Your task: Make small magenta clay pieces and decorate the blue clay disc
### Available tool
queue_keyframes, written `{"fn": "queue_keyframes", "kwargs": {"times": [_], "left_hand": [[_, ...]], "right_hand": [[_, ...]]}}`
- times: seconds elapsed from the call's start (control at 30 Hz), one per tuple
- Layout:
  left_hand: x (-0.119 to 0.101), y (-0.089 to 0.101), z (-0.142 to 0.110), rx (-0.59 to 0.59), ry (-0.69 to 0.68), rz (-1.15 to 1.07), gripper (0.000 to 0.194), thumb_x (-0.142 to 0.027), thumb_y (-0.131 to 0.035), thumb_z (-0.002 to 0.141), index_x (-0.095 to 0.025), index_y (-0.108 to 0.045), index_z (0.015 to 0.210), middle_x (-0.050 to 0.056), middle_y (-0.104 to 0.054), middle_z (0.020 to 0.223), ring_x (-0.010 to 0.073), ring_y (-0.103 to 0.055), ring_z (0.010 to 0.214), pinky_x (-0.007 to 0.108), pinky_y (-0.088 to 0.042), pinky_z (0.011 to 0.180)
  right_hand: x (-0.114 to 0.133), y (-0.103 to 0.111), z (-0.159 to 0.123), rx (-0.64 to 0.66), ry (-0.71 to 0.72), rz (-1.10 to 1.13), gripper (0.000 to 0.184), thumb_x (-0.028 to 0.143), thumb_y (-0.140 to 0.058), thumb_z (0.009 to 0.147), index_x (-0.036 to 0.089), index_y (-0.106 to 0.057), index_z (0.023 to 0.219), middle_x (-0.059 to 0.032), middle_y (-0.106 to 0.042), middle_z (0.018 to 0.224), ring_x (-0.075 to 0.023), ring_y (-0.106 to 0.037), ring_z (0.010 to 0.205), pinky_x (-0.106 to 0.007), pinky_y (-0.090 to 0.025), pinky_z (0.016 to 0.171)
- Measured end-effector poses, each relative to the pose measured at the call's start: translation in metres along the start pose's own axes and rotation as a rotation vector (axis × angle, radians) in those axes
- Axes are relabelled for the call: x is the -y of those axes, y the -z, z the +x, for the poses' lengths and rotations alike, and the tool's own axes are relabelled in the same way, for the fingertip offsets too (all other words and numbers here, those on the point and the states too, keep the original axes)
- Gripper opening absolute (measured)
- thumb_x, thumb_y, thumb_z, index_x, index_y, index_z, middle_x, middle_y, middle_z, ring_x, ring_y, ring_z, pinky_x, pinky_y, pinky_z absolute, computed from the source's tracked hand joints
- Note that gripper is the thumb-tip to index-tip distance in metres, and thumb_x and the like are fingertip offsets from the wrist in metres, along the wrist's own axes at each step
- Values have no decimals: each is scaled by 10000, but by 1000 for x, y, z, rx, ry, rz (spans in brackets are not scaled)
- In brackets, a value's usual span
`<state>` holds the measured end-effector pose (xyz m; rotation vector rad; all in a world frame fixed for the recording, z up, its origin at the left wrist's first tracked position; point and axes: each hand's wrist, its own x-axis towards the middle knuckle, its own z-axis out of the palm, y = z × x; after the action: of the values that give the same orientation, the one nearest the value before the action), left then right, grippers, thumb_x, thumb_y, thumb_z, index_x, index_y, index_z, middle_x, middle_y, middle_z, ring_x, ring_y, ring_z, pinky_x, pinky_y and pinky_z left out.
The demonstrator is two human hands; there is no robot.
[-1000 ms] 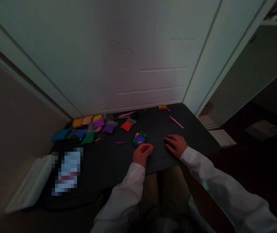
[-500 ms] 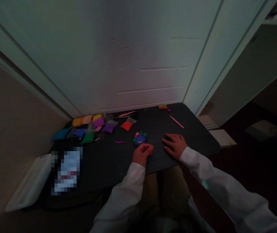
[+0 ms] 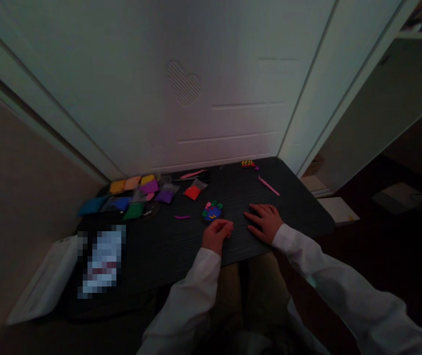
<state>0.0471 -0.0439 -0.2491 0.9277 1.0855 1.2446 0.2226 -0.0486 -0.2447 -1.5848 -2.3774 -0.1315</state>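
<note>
My left hand is closed in a pinch just in front of a small round clay piece. Anything between its thumb and fingers is hidden or too small to name. The clay piece has a blue middle, green and pink bits along its far edge and small yellow bits near the front. My right hand lies palm down on the dark tabletop, fingers spread, holding nothing. Left of the clay piece lies a thin purple strip. Beyond my right hand are pink tweezers.
Bags of coloured clay, among them a red one and a green one, crowd the back left. A pink tool lies behind them. A small yellow-and-red piece sits at the back edge, against a white door. A blurred packet lies front left.
My right hand has shifted very slightly left on the table. My left hand keeps its pinch in the same place, and the view has moved only a little.
</note>
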Motion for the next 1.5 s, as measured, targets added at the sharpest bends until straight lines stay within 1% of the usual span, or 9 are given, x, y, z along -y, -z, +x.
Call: {"fn": "queue_keyframes", "kwargs": {"times": [0.17, 0.27, 0.43, 0.53, 0.67, 0.8, 0.93, 1.07, 1.5], "left_hand": [[1, 1, 1, 8, -16, 19, 178, -273, -579, 544, -126, -510, 617, -19, -515, 504, 46, -418, 402, 189, -312, 408], [1, 1, 1, 20, -25, 39, 174, -271, -575, 551, -126, -517, 629, -17, -515, 512, 47, -419, 412, 188, -313, 411], [1, 1, 0, 20, -26, 36, 165, -262, -572, 560, -125, -516, 632, -20, -511, 509, 43, -414, 408, 186, -310, 416], [0, 1, 0, 17, -7, 22, 179, -268, -574, 557, -125, -515, 650, -19, -516, 508, 48, -423, 408, 190, -315, 418], [0, 0, 0, 9, 2, -3, 193, -270, -577, 553, -130, -507, 664, -22, -515, 500, 55, -435, 413, 188, -315, 411], [-1, 0, -1, 5, -1, 9, 193, -284, -581, 545, -130, -503, 630, -23, -510, 482, 50, -424, 393, 186, -306, 395], [-2, -1, -1, 2, 8, 21, 212, -306, -578, 545, -127, -498, 628, -23, -509, 465, 48, -410, 371, 189, -303, 382], [-3, -1, -2, -1, 16, 12, 211, -303, -575, 551, -127, -493, 632, -24, -507, 458, 49, -411, 370, 187, -300, 380], [-3, 0, 0, -11, 20, -8, 251, -331, -572, 552, -135, -486, 685, -29, -509, 448, 52, -422, 362, 184, -305, 377]], "right_hand": [[0, 0, 1, 5, -38, -8, 468, 455, -336, 708, 242, -364, 1124, -75, -343, 1178, -230, -285, 1039, -414, -158, 829], [0, 0, 1, 21, 8, -4, 443, 469, -329, 706, 289, -371, 1109, -50, -331, 1189, -227, -273, 1051, -419, -144, 838], [1, 0, 1, 15, -28, -5, 468, 465, -323, 711, 256, -353, 1129, -71, -346, 1175, -227, -284, 1042, -424, -145, 836], [0, 0, 1, 27, 0, -4, 443, 465, -332, 707, 291, -365, 1113, -53, -340, 1181, -228, -283, 1045, -426, -143, 835], [0, -1, 1, 12, -47, -7, 465, 460, -330, 710, 254, -358, 1126, -71, -357, 1167, -228, -293, 1037, -421, -149, 835], [0, -1, 1, 13, -16, -6, 427, 460, -332, 710, 297, -377, 1102, -50, -349, 1173, -227, -287, 1041, -427, -139, 835], [1, -1, 1, 9, -55, -12, 453, 460, -329, 712, 260, -369, 1117, -70, -357, 1166, -231, -285, 1041, -427, -138, 835], [0, -1, 0, 22, -15, -5, 431, 468, -328, 709, 304, -369, 1106, -47, -345, 1176, -229, -285, 1044, -431, -134, 836], [-2, -2, 2, -12, -76, 41, 466, 432, -332, 718, 235, -335, 1140, -58, -409, 1123, -203, -335, 1004, -382, -182, 831]]}}
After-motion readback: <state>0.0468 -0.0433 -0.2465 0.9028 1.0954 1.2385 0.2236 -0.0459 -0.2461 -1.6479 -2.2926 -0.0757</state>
